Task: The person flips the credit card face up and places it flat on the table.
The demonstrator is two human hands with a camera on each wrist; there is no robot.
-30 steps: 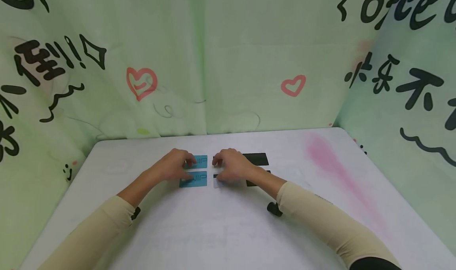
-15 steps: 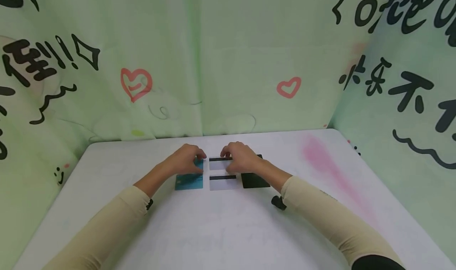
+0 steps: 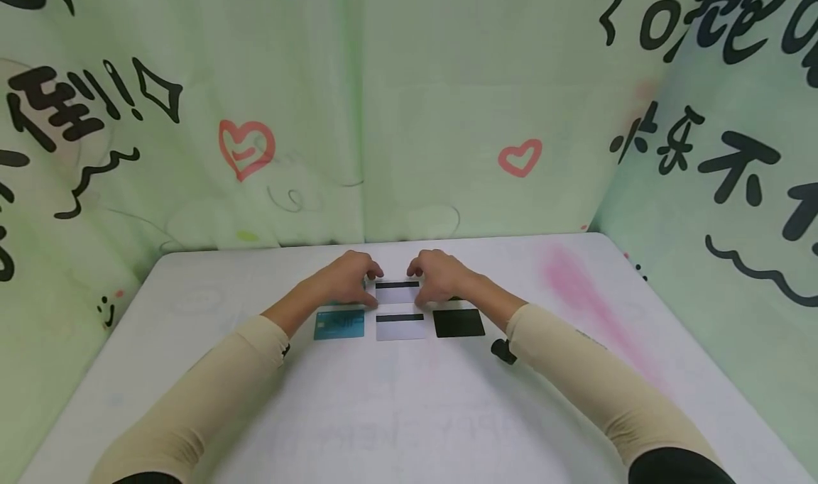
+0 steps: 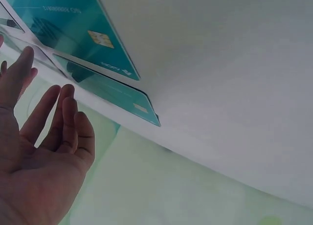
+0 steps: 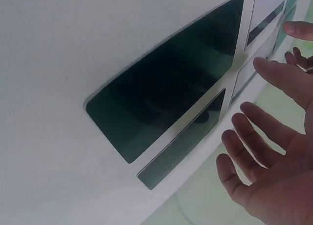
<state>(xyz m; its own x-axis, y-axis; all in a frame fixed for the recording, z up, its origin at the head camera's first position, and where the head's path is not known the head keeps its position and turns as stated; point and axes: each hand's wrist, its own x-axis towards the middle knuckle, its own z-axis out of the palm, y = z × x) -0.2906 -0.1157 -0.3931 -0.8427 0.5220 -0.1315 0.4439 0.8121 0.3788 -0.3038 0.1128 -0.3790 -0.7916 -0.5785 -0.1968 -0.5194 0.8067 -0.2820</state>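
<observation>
Two rows of bank-style cards lie flat on the table. My left hand [image 3: 348, 279] and right hand [image 3: 442, 277] are at either side of the upper white card [image 3: 397, 296], which has a black stripe. Thumbs and fingers are spread, with nothing held between them. Below lies another striped white card [image 3: 400, 330], between a teal chip card [image 3: 339, 325] and a dark card [image 3: 459, 323]. The left hand mostly covers the upper teal card [image 4: 110, 93] in the head view; the right hand mostly covers the upper dark card [image 5: 183, 142].
The white table [image 3: 396, 406] has a pink smear [image 3: 594, 303] on its right side. A pale green curtain [image 3: 422, 115] with black writing and red hearts hangs along the back and sides. A small black object [image 3: 503, 351] shows by the right wrist.
Both hands have moved: the left rightward from the teal cards, the right also rightward, off the white cards. The lower teal card showed large letters a second ago; its chip side shows now.
</observation>
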